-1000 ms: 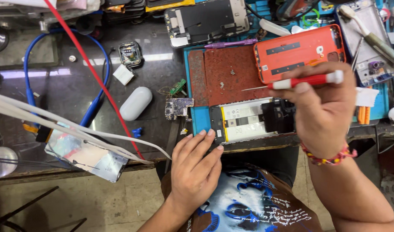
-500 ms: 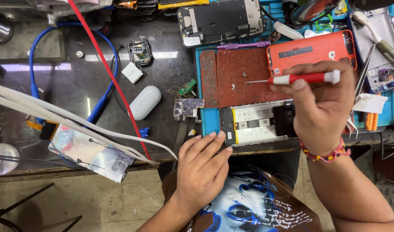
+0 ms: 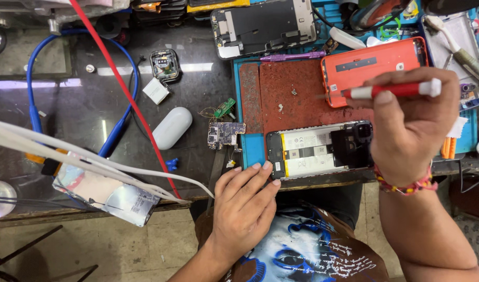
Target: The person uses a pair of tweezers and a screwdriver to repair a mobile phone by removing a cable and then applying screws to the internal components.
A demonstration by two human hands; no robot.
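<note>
Red-handled screwdriver [image 3: 393,90] sits gripped in the right hand [image 3: 414,125], just above the opened phone [image 3: 320,150] on the desk [image 3: 93,104]. Left hand [image 3: 244,206], open and flat, touches the phone's near-left corner.

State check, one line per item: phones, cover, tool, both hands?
Opened phone: back off, battery exposed, flat on the mat.
Orange back cover: detached, lying above the opened phone.
Screwdriver: held level, tip over the red mat.
Right hand: closed around the screwdriver.
Left hand: fingertips on the opened phone's left end.
Second phone: opened, unattended.
</note>
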